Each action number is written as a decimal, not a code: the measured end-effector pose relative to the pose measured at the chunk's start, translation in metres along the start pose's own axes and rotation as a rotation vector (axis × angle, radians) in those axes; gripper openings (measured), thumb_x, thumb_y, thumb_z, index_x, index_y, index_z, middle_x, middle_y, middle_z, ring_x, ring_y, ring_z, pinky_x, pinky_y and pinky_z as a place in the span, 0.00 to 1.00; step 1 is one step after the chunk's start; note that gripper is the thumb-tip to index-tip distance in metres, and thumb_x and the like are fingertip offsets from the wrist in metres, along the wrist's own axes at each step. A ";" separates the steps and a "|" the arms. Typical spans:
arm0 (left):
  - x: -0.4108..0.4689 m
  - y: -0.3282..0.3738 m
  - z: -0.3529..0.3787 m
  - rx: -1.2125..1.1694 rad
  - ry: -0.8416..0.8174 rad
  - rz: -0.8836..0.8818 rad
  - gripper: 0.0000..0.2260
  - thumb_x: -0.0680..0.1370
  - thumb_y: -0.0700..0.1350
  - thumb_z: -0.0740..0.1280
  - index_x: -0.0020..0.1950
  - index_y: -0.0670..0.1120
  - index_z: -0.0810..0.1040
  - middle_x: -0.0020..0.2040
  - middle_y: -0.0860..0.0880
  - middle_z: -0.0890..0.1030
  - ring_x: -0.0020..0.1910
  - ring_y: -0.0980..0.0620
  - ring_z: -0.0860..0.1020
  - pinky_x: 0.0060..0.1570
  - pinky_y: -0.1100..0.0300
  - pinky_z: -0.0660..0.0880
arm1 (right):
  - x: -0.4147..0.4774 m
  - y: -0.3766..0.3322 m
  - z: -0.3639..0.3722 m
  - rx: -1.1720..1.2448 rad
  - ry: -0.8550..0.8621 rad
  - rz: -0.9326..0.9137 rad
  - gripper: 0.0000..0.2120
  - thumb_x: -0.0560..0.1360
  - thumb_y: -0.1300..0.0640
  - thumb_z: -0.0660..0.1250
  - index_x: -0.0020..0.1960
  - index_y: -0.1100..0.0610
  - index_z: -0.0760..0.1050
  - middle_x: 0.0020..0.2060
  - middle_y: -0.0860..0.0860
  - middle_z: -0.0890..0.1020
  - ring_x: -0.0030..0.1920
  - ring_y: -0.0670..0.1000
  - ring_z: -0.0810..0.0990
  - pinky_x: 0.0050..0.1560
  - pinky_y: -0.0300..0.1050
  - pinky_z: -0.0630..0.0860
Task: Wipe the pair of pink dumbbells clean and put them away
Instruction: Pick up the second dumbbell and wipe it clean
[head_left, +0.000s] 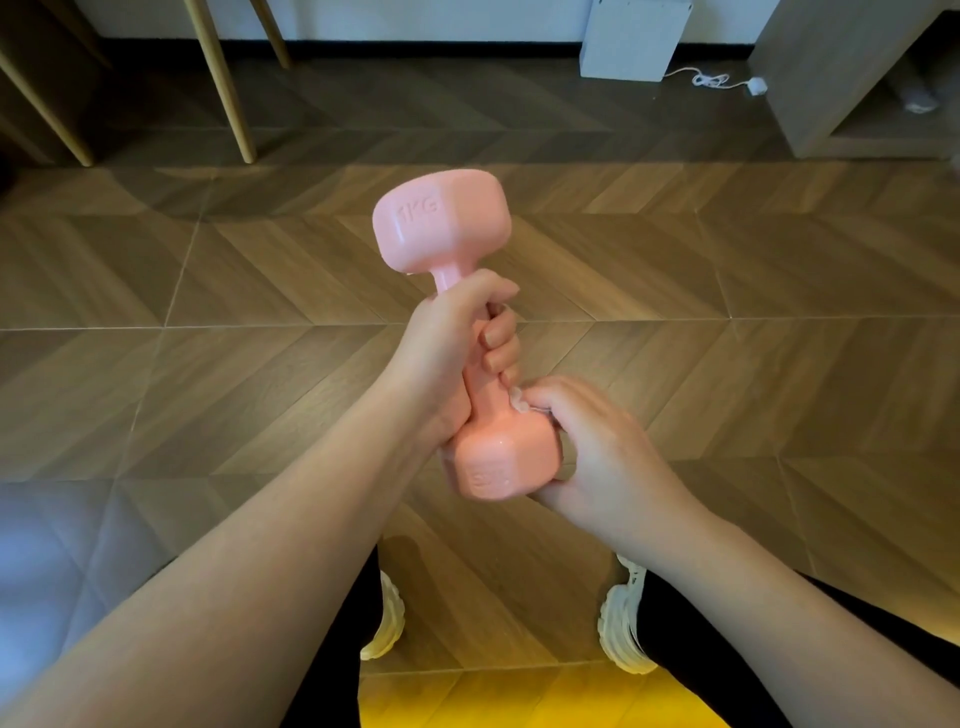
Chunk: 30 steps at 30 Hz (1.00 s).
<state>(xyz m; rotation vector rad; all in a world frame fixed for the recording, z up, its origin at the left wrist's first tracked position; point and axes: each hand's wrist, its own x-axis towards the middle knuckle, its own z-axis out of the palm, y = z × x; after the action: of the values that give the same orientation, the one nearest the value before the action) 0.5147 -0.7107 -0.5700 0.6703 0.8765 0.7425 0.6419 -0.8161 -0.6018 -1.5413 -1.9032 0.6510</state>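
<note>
A pink dumbbell (441, 223) marked "1KG" stands nearly upright in the air over the floor, in front of me. My left hand (452, 343) grips its handle, fingers wrapped round it. My right hand (592, 447) curls round the right side of the lower head (485, 465) and holds a small pale wipe (519, 404) against it. Most of the wipe is hidden under the fingers. Only this one dumbbell is in view.
Below me lies a wooden herringbone floor (675, 270), with my white shoes (623, 623) on it. Wooden furniture legs (228, 88) stand at the far left. A white box (634, 39) with a cable is by the far wall, and a low shelf unit (852, 78) is at the far right.
</note>
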 end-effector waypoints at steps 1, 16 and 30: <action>0.000 0.000 0.000 0.009 -0.026 -0.002 0.20 0.77 0.42 0.62 0.26 0.49 0.62 0.22 0.51 0.61 0.22 0.53 0.60 0.24 0.62 0.63 | 0.001 0.001 -0.001 0.044 -0.040 0.013 0.22 0.64 0.60 0.77 0.56 0.56 0.75 0.51 0.43 0.76 0.52 0.42 0.73 0.51 0.36 0.68; 0.002 0.001 -0.001 0.005 0.058 0.021 0.16 0.75 0.44 0.68 0.29 0.50 0.69 0.26 0.51 0.65 0.23 0.54 0.63 0.24 0.62 0.64 | 0.002 -0.004 -0.002 -0.212 0.066 -0.059 0.23 0.61 0.57 0.82 0.52 0.59 0.79 0.48 0.51 0.82 0.50 0.53 0.78 0.56 0.47 0.73; 0.007 0.008 0.001 -0.046 -0.004 -0.010 0.15 0.78 0.42 0.62 0.32 0.49 0.64 0.24 0.53 0.62 0.21 0.55 0.60 0.24 0.62 0.61 | -0.001 -0.003 -0.004 -0.232 0.179 -0.091 0.20 0.64 0.51 0.78 0.51 0.59 0.78 0.47 0.51 0.81 0.49 0.49 0.75 0.49 0.39 0.66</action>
<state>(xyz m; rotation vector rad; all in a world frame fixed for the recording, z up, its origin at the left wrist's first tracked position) 0.5161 -0.7013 -0.5664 0.6257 0.8561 0.7507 0.6425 -0.8174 -0.5970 -1.5833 -1.9506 0.2492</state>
